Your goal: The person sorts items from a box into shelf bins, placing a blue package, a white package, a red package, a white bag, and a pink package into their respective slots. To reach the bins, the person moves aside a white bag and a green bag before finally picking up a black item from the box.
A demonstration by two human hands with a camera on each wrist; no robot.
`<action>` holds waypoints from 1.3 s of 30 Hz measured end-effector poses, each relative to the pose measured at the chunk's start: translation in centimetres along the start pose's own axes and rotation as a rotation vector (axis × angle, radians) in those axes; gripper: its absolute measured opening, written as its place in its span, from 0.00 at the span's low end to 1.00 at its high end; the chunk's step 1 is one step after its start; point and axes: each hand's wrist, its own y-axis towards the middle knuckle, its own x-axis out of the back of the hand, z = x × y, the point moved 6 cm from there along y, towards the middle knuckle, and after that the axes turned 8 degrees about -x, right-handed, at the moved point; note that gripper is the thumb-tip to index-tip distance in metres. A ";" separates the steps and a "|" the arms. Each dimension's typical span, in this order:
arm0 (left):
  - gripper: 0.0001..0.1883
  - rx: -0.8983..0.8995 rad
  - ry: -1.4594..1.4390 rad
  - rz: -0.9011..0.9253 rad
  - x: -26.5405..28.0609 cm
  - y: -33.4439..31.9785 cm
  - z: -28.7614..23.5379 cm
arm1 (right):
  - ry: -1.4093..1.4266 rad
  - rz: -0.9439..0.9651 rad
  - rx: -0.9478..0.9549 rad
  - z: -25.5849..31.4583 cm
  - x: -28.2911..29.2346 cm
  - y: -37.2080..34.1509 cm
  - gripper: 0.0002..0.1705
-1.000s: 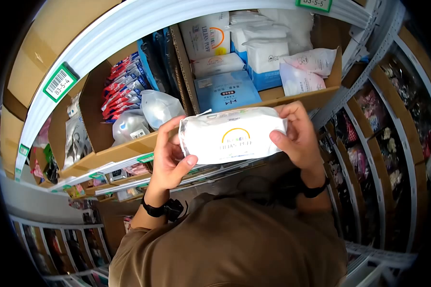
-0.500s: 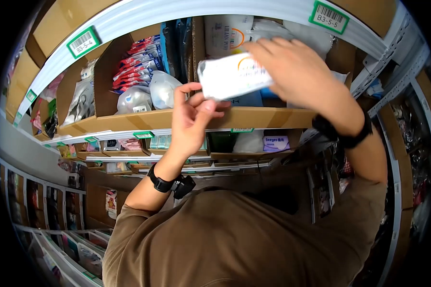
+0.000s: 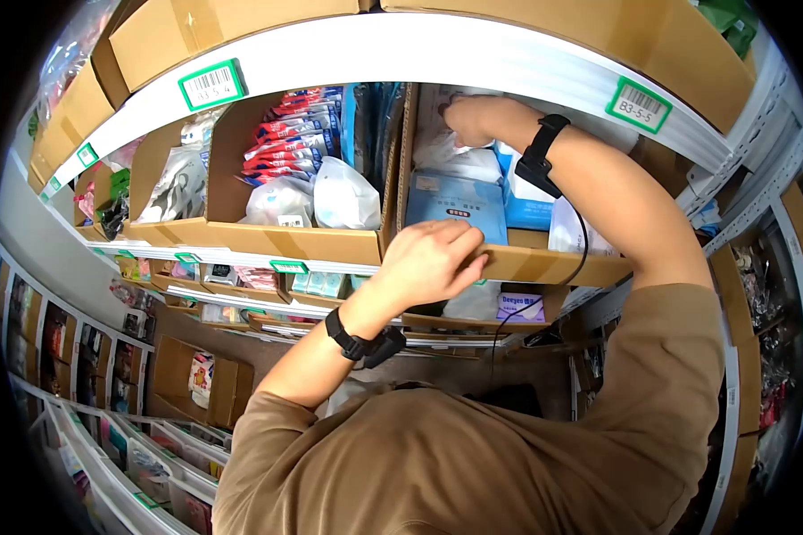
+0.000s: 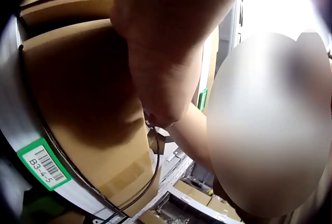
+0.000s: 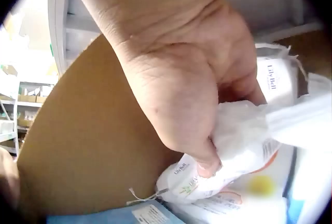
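Observation:
In the head view my right hand point(image 3: 484, 121) reaches into the back left of an open carton point(image 3: 544, 259). Up close in the right wrist view, that hand point(image 5: 181, 78) holds a white soft pack point(image 5: 181, 190) with printed lettering, thumb on its near side and fingertips hidden behind. A second white pack point(image 5: 277, 81) lies beyond. My left hand point(image 3: 433, 260) is at the carton's front rim, fingers curled over it and thumb outside; in the left wrist view the hand point(image 4: 163, 73) is against the carton face point(image 4: 88, 89), fingertips hidden.
The carton also holds a blue box point(image 3: 455, 207) and blue-and-white packs point(image 3: 528, 207). To its left, another carton holds red-and-blue packets point(image 3: 290, 147) and clear-wrapped items point(image 3: 343, 194). The white shelf beam point(image 3: 419, 53) crosses above; a dark cable point(image 3: 585, 245) hangs from the right wrist.
My right hand has carried the white pack from in front of the shelf into the carton's back. My left hand has let go of it and moved right, to the carton's rim.

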 end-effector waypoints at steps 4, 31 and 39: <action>0.10 0.031 -0.006 0.008 0.0 -0.1 0.1 | -0.040 0.078 -0.001 -0.5 -2.2 0.5 0.25; 0.06 0.686 -1.115 -0.322 16.9 -27.6 6.9 | 0.935 -0.237 0.619 21.6 10.6 -17.6 0.24; 0.02 0.647 -0.823 -0.544 32.2 -40.0 9.2 | 1.304 0.034 0.965 47.9 15.1 -5.6 0.16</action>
